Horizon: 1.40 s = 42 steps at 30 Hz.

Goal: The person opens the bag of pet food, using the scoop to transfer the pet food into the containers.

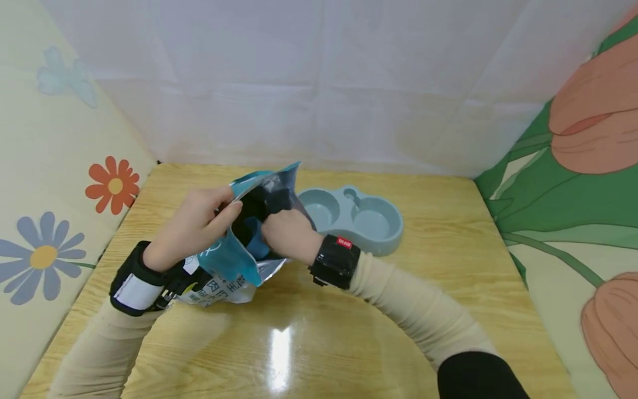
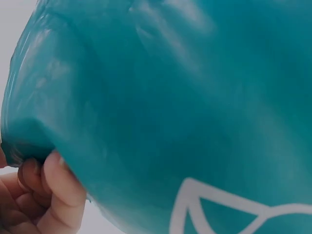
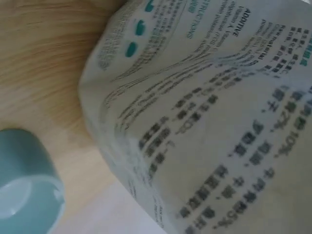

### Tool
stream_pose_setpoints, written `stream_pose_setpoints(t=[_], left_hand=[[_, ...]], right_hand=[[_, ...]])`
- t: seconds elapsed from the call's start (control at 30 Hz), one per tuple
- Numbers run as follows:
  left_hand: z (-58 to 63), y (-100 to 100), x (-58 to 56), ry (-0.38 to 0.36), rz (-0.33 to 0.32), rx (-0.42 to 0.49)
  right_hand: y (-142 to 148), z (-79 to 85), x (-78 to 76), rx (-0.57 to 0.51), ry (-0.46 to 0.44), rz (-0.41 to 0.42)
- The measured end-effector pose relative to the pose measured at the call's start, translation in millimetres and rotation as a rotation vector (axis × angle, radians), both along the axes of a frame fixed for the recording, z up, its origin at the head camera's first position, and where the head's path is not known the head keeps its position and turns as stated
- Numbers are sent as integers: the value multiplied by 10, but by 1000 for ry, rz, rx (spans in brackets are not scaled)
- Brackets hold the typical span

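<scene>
A teal and white foil food bag (image 1: 224, 255) stands tilted with its mouth open toward me. My left hand (image 1: 194, 224) grips the bag's rim at the left, thumb inside the mouth. In the left wrist view, curled fingers (image 2: 61, 195) hold the teal edge. At the bag's mouth my right hand (image 1: 291, 235) is curled round what looks like a blue scoop (image 1: 256, 238), mostly inside the bag. The right wrist view shows the bag's printed white back (image 3: 195, 126), and neither the right hand nor the scoop appears there.
Just behind and right of the bag sits a blue-green double bowl (image 1: 376, 241), with two round hollows. The wooden table (image 1: 423, 299) meets a white cloth (image 1: 319, 111) at the back. Flower-printed panels (image 1: 573, 221) flank both sides.
</scene>
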State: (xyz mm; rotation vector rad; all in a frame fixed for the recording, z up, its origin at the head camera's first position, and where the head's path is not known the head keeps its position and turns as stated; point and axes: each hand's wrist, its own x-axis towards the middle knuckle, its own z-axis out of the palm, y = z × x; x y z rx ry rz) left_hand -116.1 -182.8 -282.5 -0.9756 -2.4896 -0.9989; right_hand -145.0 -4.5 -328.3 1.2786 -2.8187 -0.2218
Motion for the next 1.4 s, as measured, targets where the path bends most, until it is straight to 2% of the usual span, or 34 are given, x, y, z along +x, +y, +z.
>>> stream_pose_setpoints(t=[0.2,0.4,0.77,1.07,1.4], left_hand=[[-29,18,-4,6,-10,41],[-24,27,-8,24,-5,30],[-22,6,-10,28,38,20],[-10,-11,-6,13,73,-27],[10,25,-2,-35,76,-88]], right_hand=[[-4,-61,6,-11,27,-8],[-29,-85,17,-31,-17,-34],[-105,-147,-28,-80,6,-13],[-154,-174,-14,-107,76,-1],[-123,-220,9,-155,27,-18]])
